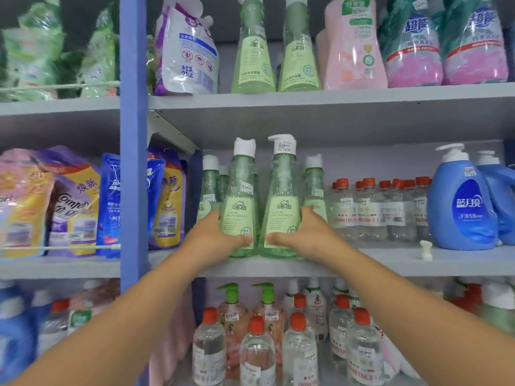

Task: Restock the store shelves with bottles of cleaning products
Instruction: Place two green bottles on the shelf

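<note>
On the middle shelf: two green bottles stand side by side near the front edge of the middle shelf (390, 260), and they look like they touch low down.
Left hand: the left hand (220, 235) wraps the left green bottle (240, 201) near its bottom, with the fingers (245, 239) clamped on the label.
Right hand: the right hand (302, 232) wraps the right green bottle (281, 201) the same way, fingers tight on it.
Behind the two bottles: more green bottles (313, 188) of the same kind stand in a row, very close.
Right of the two bottles: clear bottles with red caps (370, 210) stand packed together, then a big blue bottle (462, 201).
What could go wrong, pushing: I think a hard push back could knock the bottles behind, because there is little room.
What could go wrong, tipping: these bottles are tall with thin necks, so a bump up top could tip one.
What could go wrong, falling: a bottle left too near the front edge could slide off onto the shelf below.
What could go wrong, the pump: the tall white pump (282, 142) sits close under the shelf above and may catch if lifted.
</note>
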